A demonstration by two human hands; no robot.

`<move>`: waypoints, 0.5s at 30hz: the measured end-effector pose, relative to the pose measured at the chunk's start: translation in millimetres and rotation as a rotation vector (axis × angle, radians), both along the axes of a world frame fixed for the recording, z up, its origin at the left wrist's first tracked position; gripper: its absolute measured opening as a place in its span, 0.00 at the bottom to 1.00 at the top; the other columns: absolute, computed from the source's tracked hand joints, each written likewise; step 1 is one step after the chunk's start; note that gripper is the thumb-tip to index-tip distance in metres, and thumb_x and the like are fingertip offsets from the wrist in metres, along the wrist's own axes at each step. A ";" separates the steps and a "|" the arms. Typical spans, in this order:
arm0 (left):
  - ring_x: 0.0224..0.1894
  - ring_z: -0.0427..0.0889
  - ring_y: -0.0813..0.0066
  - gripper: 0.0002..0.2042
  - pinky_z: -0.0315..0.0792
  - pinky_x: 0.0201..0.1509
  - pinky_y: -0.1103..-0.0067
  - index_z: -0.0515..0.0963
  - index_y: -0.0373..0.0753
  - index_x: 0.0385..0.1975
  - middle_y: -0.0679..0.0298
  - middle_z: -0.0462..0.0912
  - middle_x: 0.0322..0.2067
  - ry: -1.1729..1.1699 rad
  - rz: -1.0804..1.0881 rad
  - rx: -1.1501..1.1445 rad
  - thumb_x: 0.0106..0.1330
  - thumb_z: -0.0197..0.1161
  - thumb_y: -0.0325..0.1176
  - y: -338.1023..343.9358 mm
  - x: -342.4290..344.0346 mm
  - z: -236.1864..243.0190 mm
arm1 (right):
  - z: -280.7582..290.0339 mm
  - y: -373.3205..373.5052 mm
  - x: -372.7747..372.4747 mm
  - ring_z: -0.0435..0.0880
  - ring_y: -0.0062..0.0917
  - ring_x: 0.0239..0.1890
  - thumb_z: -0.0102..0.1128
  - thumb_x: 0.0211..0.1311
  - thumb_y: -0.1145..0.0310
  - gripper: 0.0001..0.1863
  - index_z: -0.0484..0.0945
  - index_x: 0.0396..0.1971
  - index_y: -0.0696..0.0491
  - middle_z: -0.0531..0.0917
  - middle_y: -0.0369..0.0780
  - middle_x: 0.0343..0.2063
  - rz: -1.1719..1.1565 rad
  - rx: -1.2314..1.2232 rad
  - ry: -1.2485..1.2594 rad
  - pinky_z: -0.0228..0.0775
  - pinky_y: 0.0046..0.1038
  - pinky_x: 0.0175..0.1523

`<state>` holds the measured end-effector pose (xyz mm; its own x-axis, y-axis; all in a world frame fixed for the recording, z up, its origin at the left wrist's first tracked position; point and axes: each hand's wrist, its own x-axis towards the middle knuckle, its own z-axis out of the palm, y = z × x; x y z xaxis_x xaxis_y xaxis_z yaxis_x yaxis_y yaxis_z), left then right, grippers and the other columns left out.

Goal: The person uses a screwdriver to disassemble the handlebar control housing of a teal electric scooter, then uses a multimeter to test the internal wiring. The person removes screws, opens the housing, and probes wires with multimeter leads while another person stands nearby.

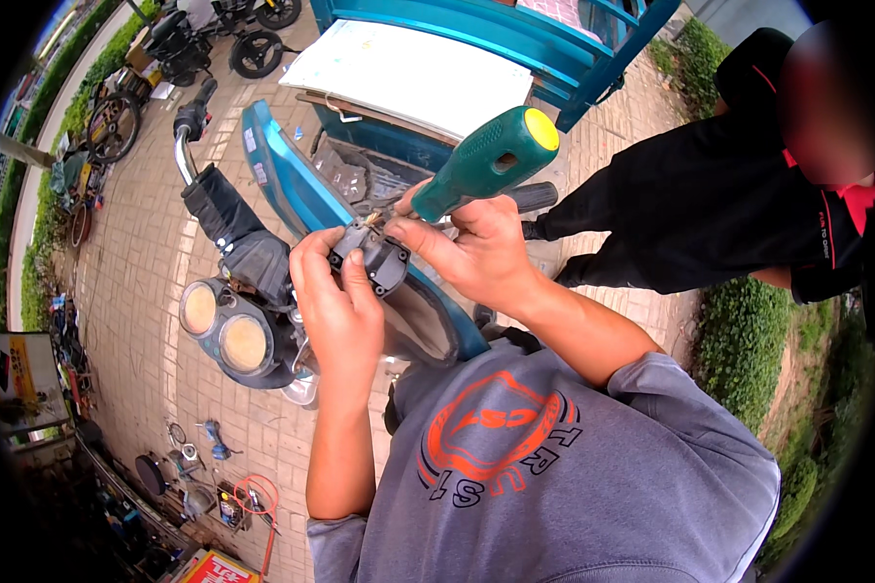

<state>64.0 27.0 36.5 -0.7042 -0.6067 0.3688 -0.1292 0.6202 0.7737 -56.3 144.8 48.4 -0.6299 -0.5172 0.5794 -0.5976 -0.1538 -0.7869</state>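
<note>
A black plastic case (387,268) is pinched between thumb and fingers of the left hand (338,291), and a green screwdriver (481,163) is held in the right hand (488,251) — the two close together, though whether the tip meets the case cannot be told. Two round dials (244,344) are seen left of the hands; beyond them, a white board (408,76) is carried by a blue cart (457,27).

Bright daylight out here, tan brick paving (141,301) underfoot, leafy hedge (747,335) along the right, motorbike (178,56) parked far left.
</note>
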 end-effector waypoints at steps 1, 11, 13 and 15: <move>0.46 0.79 0.62 0.10 0.77 0.46 0.72 0.71 0.29 0.49 0.52 0.75 0.47 0.008 0.003 -0.035 0.71 0.54 0.23 -0.6 -0.2 -0.9 | -4.3 0.6 -0.5 0.84 0.22 0.35 0.70 0.55 0.82 0.08 0.82 0.35 0.61 0.85 0.40 0.34 0.009 -0.015 -0.026 0.77 0.25 0.40; 0.47 0.79 0.62 0.10 0.77 0.47 0.72 0.71 0.29 0.49 0.53 0.75 0.47 0.003 -0.004 -0.044 0.71 0.55 0.23 -0.8 0.9 -1.8 | -6.9 -2.0 -0.4 0.83 0.21 0.37 0.71 0.54 0.82 0.10 0.82 0.36 0.60 0.85 0.39 0.35 -0.001 -0.016 -0.059 0.77 0.25 0.41; 0.47 0.79 0.62 0.10 0.77 0.48 0.72 0.71 0.29 0.49 0.53 0.75 0.47 0.011 0.000 -0.034 0.71 0.55 0.24 0.1 0.1 -1.9 | -4.1 -0.4 0.4 0.84 0.23 0.36 0.71 0.53 0.81 0.10 0.82 0.36 0.59 0.85 0.40 0.34 0.027 0.011 -0.005 0.77 0.25 0.41; 0.48 0.79 0.63 0.10 0.77 0.49 0.72 0.71 0.29 0.50 0.53 0.75 0.47 0.005 0.001 -0.025 0.71 0.55 0.24 0.0 0.2 -1.7 | -0.1 -0.6 0.1 0.84 0.28 0.35 0.72 0.51 0.79 0.12 0.82 0.36 0.58 0.84 0.41 0.33 0.058 -0.001 0.099 0.77 0.27 0.40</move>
<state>64.2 27.0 34.8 -0.7014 -0.5982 0.3876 -0.1262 0.6394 0.7584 -56.2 144.2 48.3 -0.5385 -0.5506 0.6379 -0.6624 -0.1913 -0.7243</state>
